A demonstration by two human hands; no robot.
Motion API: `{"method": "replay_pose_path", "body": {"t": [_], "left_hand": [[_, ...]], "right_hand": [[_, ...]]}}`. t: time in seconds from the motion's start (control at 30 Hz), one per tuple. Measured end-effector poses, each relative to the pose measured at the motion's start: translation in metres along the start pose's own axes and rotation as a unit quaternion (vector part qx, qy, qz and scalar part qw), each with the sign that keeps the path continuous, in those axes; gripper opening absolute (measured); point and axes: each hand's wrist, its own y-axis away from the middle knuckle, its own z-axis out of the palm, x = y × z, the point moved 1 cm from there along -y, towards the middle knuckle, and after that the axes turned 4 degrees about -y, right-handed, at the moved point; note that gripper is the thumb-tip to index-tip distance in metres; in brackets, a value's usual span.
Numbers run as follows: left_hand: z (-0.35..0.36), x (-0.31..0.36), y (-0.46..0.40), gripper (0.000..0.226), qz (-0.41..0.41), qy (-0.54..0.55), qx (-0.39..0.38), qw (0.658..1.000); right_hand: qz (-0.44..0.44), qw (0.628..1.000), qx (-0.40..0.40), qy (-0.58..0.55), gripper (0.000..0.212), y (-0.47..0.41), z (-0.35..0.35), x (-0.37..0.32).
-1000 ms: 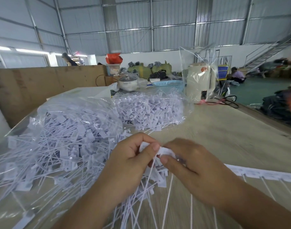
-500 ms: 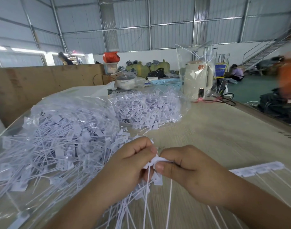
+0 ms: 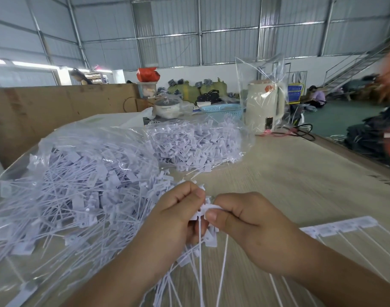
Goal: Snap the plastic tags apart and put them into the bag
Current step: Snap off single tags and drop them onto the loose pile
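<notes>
Pinching hard at centre frame, both hands were clamped on one joined bit of plastic tags (image 3: 206, 210): left hand (image 3: 178, 220) w/ thumb and forefinger closed on the upper-left tag head, right hand (image 3: 253, 227) w/ thumb tip pressed over the tag just beside it, fingers curled under. Vs half a sec before, the hands had lifted a little and twisted against each other, so the piece sat more edge-on; prob. mid-snap, joint not visibly parted yet. Left hand also held a bundle of loose tags, their thin tails hanging toward bottom centre. An unsnapped strip (image 3: 342, 227) lay flat at right of frame on the table (image 3: 300, 173), apart from the hands. The big clear bag (image 3: 63, 185), full of singles, filled the left side, its mouth near the left hand. A second filled bag (image 3: 196, 140) sat further up, centre. Lots still to do, I'd judge.
</notes>
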Motion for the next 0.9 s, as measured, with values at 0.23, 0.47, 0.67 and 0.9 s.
{"method": "replay_pose_path", "body": {"t": [0.23,0.47,0.67,0.9], "left_hand": [[0.0,0.0,-0.001,0.022,-0.018,0.023,0.0,1.0],[-0.007,0.005,-0.002,0.032,-0.058,-0.025,-0.013,0.998],[-0.012,0.009,0.0,0.025,-0.114,0.014,-0.02,0.993],[-0.006,0.008,0.0,0.037,-0.128,0.058,-0.005,0.99]], "right_hand": [[-0.009,0.998,0.006,0.056,0.039,0.0,0.001,-0.001],[-0.055,0.98,-0.016,0.189,0.045,0.0,0.002,-0.004],[-0.082,0.97,-0.012,0.229,0.039,0.001,0.005,-0.008],[-0.084,0.974,0.015,0.211,0.028,0.001,0.006,-0.01]]}}
